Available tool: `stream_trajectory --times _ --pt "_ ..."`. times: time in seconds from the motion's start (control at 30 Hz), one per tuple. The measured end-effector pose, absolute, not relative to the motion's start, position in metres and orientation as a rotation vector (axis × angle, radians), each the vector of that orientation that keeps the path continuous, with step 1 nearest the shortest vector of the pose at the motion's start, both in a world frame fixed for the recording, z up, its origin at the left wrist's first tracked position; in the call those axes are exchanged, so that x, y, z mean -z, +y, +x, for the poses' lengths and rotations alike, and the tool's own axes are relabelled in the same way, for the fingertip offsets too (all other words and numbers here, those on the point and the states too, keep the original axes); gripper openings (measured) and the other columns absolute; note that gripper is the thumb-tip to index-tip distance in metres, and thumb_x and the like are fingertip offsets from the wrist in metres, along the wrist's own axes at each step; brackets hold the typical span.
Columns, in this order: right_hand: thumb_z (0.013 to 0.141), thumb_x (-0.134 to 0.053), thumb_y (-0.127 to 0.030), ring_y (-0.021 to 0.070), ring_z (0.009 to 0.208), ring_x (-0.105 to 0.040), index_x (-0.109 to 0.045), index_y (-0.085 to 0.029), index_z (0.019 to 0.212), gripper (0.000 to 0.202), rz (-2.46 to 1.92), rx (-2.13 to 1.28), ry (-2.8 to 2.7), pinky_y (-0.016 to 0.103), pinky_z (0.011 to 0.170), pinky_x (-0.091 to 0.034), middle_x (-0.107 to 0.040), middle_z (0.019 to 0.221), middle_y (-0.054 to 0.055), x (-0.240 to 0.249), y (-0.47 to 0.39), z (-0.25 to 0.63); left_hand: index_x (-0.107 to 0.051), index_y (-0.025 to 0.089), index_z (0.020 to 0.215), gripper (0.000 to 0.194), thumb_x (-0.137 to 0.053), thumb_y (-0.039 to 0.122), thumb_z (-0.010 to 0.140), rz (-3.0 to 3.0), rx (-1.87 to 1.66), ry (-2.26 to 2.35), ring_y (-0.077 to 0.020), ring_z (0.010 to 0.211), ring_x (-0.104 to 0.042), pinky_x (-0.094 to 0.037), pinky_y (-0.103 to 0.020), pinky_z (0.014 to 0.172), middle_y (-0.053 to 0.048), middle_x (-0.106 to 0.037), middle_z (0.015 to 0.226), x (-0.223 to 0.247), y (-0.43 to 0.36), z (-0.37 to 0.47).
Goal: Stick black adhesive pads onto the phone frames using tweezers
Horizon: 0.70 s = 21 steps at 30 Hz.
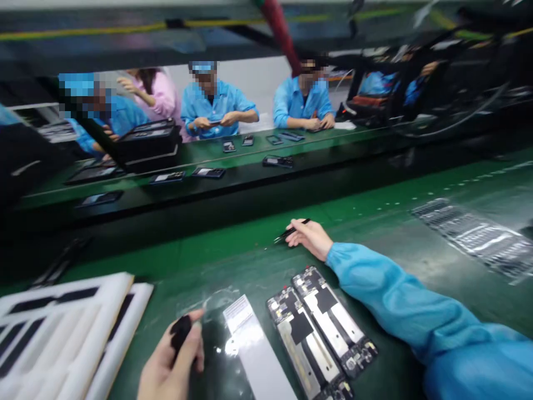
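Observation:
My right hand (pixel 310 239), in a blue sleeve, pinches black tweezers (pixel 287 232) above the green bench, their tips pointing left. My left hand (pixel 177 355) is at the lower centre, fingers curled round a small black piece (pixel 180 333) too blurred to identify. Two opened phone bodies (pixel 306 347) (pixel 333 316) lie side by side below my right hand, their circuit boards and metal frames showing. Between them and my left hand lies a long white strip (pixel 260 350) with printed text at its upper end.
White foam trays (pixel 116 339) with dark slots are stacked at the left. A sheet of dark labels (pixel 478 236) lies at the right. Beyond, several people in blue work at a bench (pixel 245 158) holding phones. A red tube (pixel 281 33) hangs overhead.

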State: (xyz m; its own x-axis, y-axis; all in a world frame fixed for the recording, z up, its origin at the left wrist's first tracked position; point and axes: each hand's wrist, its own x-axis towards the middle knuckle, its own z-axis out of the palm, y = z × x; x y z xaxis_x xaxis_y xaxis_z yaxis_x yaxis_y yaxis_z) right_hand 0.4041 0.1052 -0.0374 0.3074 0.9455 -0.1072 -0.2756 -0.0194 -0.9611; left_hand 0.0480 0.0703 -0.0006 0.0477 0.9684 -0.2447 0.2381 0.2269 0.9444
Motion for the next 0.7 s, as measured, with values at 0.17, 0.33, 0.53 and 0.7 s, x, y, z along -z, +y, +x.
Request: stream_trajectory --times 0.17,0.33,0.53,0.7 --pt "0.075 -0.076 -0.063 0.0150 0.052 -0.069 -0.067 -0.014 0.082 0.050 -1.223 -1.170 -0.916 0.023 0.051 -0.052 -0.074 0.063 0.007 0.022 0.089 0.385 -0.064 0.023 0.118 0.028 -0.048 0.031 0.098 2.246 -0.555 1.215 -0.0220 0.095 -0.068 -0.054 -0.030 0.081 -0.007 -0.069 0.108 -0.006 0.054 0.049" --pt "0.085 -0.069 -0.056 0.0147 0.056 -0.069 -0.070 -0.013 0.083 0.043 -1.281 -1.277 -1.140 0.023 0.055 -0.054 -0.073 0.064 0.006 0.009 0.056 0.336 -0.052 0.025 0.139 0.062 -0.031 -0.002 0.087 2.821 0.103 1.115 -0.0231 0.100 -0.070 -0.059 -0.037 0.080 -0.010 -0.061 0.135 -0.009 0.047 0.045" --pt "0.101 -0.050 -0.037 0.0142 0.073 -0.073 -0.068 -0.017 0.089 0.030 -1.309 -1.096 -1.592 0.024 0.070 -0.057 -0.073 0.085 0.004 0.011 0.038 0.304 -0.046 0.021 0.146 0.082 -0.033 -0.012 0.072 2.893 0.497 1.069 -0.0256 0.113 -0.066 -0.061 -0.041 0.085 -0.009 -0.045 0.154 -0.017 0.041 0.052" --pt "0.102 -0.049 -0.032 0.0123 0.079 -0.073 -0.067 -0.017 0.096 0.024 -1.214 -1.049 -1.732 0.021 0.074 -0.055 -0.074 0.093 0.003 0.019 0.038 0.301 -0.043 0.018 0.149 0.086 -0.037 -0.011 0.068 2.901 0.604 0.982 -0.0263 0.111 -0.066 -0.062 -0.041 0.083 -0.007 -0.032 0.160 -0.018 0.041 0.056"
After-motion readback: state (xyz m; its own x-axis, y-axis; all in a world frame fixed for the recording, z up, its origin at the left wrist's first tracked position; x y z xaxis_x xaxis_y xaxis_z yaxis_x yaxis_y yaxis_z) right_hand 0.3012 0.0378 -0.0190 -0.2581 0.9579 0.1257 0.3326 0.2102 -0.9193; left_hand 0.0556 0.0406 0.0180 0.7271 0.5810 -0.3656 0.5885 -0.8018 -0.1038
